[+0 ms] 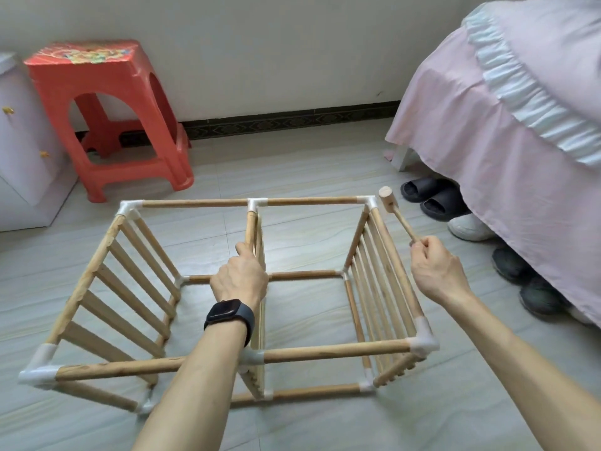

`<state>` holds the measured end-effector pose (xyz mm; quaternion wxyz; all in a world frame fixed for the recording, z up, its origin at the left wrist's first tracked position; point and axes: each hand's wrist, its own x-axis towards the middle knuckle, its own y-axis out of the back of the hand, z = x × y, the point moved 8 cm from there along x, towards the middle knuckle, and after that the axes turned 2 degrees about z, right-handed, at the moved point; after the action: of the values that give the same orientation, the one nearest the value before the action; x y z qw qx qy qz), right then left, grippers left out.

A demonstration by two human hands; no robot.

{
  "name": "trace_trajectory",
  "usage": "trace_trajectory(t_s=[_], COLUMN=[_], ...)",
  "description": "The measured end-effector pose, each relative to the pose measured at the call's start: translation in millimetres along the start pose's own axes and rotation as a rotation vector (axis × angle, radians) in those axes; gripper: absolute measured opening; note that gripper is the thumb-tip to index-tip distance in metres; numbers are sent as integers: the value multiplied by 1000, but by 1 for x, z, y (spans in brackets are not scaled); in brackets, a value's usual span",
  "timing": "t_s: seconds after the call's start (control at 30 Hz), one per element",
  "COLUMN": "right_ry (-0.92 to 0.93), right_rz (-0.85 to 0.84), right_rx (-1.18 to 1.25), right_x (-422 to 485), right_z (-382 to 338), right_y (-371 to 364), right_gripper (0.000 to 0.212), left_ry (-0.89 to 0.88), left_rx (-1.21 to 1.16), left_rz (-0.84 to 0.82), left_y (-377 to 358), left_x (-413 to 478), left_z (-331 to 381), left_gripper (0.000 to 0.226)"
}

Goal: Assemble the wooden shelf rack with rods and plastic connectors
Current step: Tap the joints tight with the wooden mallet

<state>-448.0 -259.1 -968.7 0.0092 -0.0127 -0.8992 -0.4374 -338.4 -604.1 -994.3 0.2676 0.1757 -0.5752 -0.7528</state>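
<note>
Head view: left hand (239, 281) grips the middle rod (250, 227); right hand (434, 268) pinches the mallet (388, 201) handle.

**A:** There's the wooden shelf rack (325, 351), lying on its side just in front of the red plastic stool (107, 92), open face up!

**B:** White plastic connectors (39, 369) cap its corners, and a small wooden mallet (387, 200) hovers at the far corner away from the stool.

A home bedroom: a pink-skirted bed (507, 131), slippers (432, 198) beneath it, a red plastic stool (107, 105), tiled floor (292, 170).
</note>
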Motion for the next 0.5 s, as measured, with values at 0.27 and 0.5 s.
trace_trajectory(t_s=[0.27, 0.5], right_ry=[133, 98], right_rz=[247, 67], right_rx=[52, -223], right_x=[29, 43], right_z=[-32, -35], right_y=[14, -15], right_gripper=[30, 30], left_ry=[3, 10], left_rx=[2, 13], left_rz=[11, 8], left_y=[-1, -3], left_x=[1, 3], left_z=[-1, -3], left_gripper=[2, 6])
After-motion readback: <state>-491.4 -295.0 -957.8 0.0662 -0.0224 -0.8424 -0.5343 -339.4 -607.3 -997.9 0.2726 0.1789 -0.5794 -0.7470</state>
